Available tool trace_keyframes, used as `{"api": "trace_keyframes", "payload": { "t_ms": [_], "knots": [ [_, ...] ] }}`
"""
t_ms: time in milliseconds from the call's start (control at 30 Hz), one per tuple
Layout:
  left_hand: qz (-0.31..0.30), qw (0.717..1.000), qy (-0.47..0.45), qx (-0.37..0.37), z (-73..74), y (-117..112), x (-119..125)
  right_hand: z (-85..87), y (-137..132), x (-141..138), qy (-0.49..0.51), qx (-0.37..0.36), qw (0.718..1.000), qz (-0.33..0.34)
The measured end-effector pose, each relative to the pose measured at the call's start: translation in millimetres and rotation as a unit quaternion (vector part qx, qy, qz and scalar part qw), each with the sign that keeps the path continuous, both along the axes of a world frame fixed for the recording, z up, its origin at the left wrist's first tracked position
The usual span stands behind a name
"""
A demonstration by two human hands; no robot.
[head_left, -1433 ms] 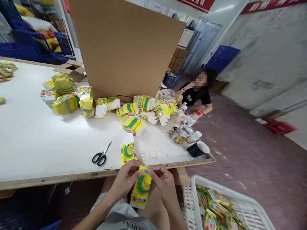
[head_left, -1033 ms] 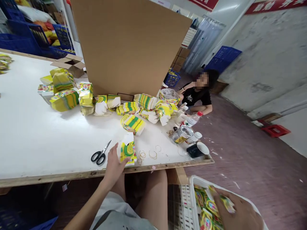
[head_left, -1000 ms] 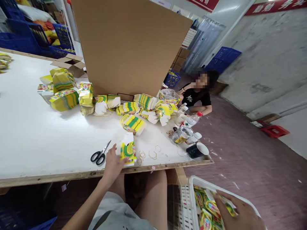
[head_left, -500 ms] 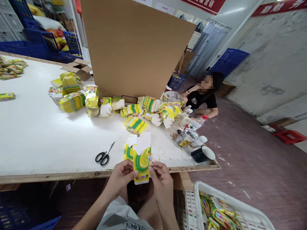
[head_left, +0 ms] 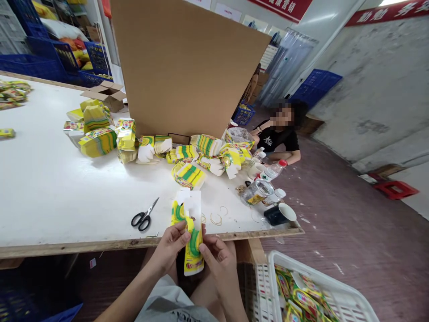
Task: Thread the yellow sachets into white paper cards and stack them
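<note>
Between my two hands is a yellow and green printed carton [head_left: 194,250] with a white flap standing up at its far end. It is held at the table's front edge, partly bent open. My left hand [head_left: 174,243] pinches its left side, thumb on top. My right hand [head_left: 219,255] grips its right edge between thumb and fingers. Just behind lies another yellow-green carton piece [head_left: 177,212], partly hidden by the held one. Black-handled scissors [head_left: 144,217] lie to the left of my hands, and thin rubber bands [head_left: 216,219] lie to the right.
Bundles of flat cartons [head_left: 189,174] line the table [head_left: 67,201] before a large cardboard sheet [head_left: 191,67]. Bottles, a jar [head_left: 257,192] and a dark mug [head_left: 279,214] stand at the right edge. A white basket [head_left: 348,295] holds filled packs. A person [head_left: 281,134] sits beyond.
The carton has come slightly down and nearer to me. Its sides are now bent up from the flat shape it had. Both hands have moved with it.
</note>
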State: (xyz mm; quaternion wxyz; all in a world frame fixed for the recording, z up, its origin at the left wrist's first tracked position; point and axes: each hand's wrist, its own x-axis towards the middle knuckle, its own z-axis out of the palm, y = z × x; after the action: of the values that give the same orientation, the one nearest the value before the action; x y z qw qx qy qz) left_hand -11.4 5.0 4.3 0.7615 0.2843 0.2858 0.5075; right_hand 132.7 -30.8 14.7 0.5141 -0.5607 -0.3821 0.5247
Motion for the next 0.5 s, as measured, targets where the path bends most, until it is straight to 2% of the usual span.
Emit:
{"api": "trace_keyframes", "payload": {
  "t_ms": [133, 300, 367, 500],
  "knots": [
    [0.023, 0.998, 0.065, -0.011, -2.9, 1, 3, -4.2, -3, -4, -0.033, -0.009, 0.999, 0.005],
    [0.059, 0.989, 0.132, 0.032, -4.6, -5, 3, -10.2, -2, -1, -0.073, 0.023, 0.997, -0.015],
    [0.042, 0.987, 0.147, 0.059, -1.4, -8, -1, -6.7, -1, 2, -0.076, 0.041, 0.996, 0.000],
    [-0.037, 0.979, 0.172, 0.105, 8.0, -9, -13, 9.1, 5, 9, -0.051, 0.074, 0.995, 0.046]
  ]
}}
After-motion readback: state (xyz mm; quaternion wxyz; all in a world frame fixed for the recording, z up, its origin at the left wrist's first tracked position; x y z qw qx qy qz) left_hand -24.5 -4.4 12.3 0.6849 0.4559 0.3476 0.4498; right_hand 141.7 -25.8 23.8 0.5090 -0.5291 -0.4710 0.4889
